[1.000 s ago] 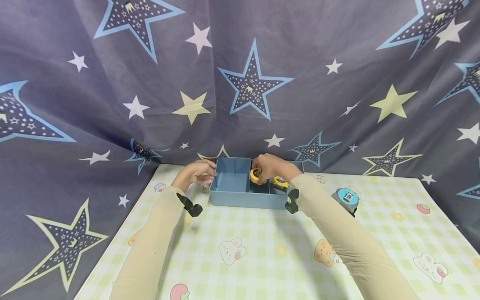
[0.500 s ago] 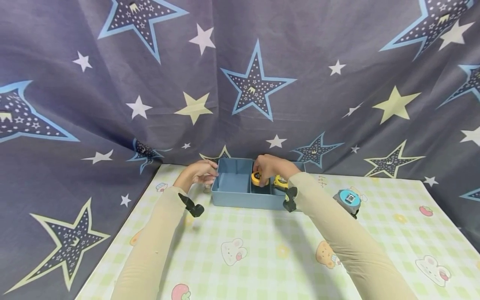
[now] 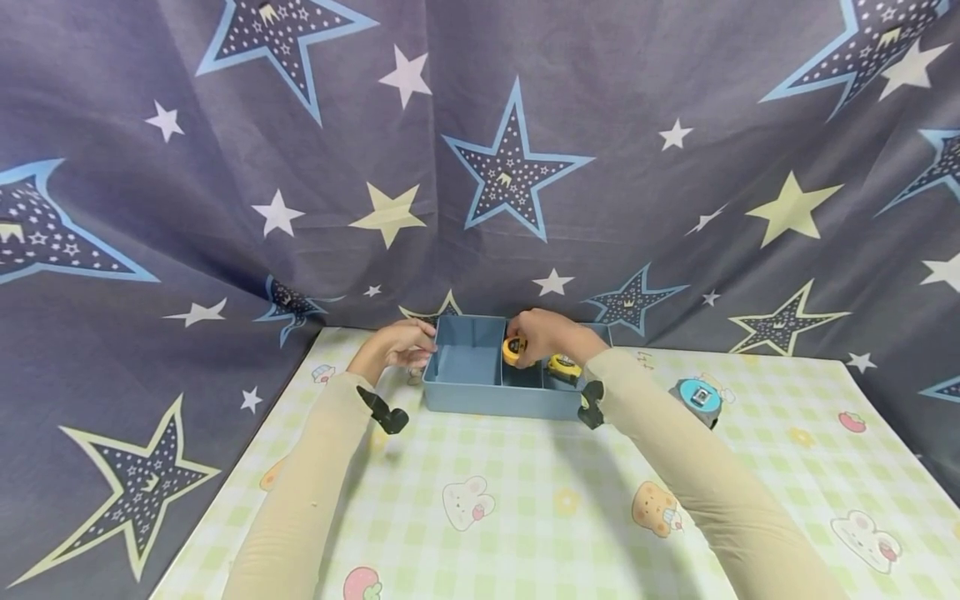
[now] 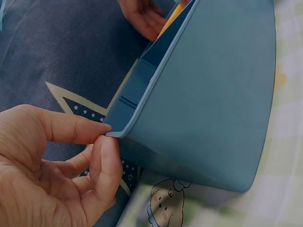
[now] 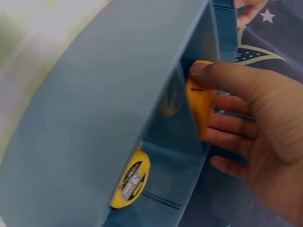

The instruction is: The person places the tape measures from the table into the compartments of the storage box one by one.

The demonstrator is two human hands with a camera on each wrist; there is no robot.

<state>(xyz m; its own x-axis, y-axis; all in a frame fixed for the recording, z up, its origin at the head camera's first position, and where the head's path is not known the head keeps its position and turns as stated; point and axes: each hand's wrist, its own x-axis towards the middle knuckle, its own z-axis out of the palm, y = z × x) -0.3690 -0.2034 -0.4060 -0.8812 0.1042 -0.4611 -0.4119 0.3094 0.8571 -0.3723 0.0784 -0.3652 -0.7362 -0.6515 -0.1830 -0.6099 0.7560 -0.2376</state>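
A blue-grey divided box stands near the back of the table. My left hand pinches its left rim between thumb and finger, plain in the left wrist view at the box corner. Over the narrow middle compartment, my right hand grips a yellow tape measure, thumb on one side and fingers on the other in the right wrist view. A second yellow tape measure lies in the right compartment, partly covered by the right wrist in the head view.
A blue and grey tape measure lies on the checked tablecloth, right of the box and beside my right sleeve. Close behind the box hangs a dark curtain with stars.
My right hand lowers the yellow tape measure a little into the middle compartment, then raises it slightly, its wrist shifting right. My left hand stays at the box's rim.
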